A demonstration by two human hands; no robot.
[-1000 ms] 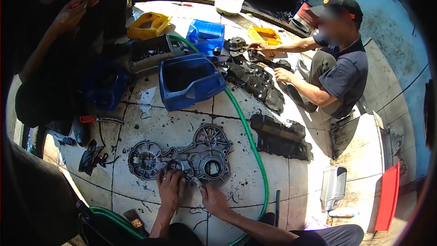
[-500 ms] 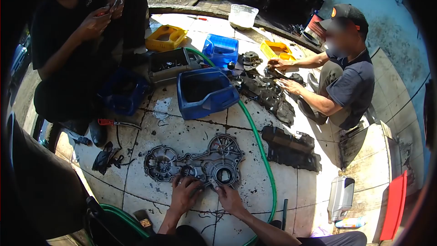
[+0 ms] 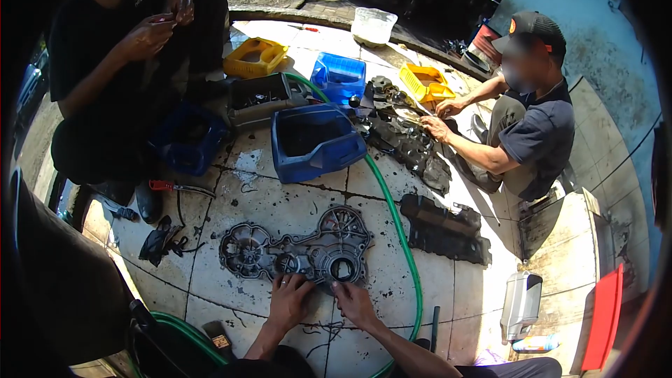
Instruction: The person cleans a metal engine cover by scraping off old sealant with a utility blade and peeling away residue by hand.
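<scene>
A grey cast-metal engine cover (image 3: pixel 297 243) lies on the tiled floor in front of me, its ribbed inside and round openings facing up. The fingers of my left hand (image 3: pixel 289 302) are bent close together over its near edge, left of the large round opening. My right hand (image 3: pixel 355 305) is closed at the same edge, just below that opening, with thumb and forefinger pinched against the rim. Whatever is between those fingers is hidden. Thin dark strips (image 3: pixel 323 336) lie on the tiles between my wrists.
A green hose (image 3: pixel 402 231) curves past the cover's right side. Beyond stand a dark blue cut-open container (image 3: pixel 315 143) and a yellow one (image 3: pixel 255 57). A black panel (image 3: pixel 448 231) lies right. One person crouches right over dirty parts (image 3: pixel 413 147); another sits left, holding something small.
My left hand's fingers have drawn closer together at the cover's edge; my right hand stays nearly in place. The person on the right has shifted both hands over the dirty parts.
</scene>
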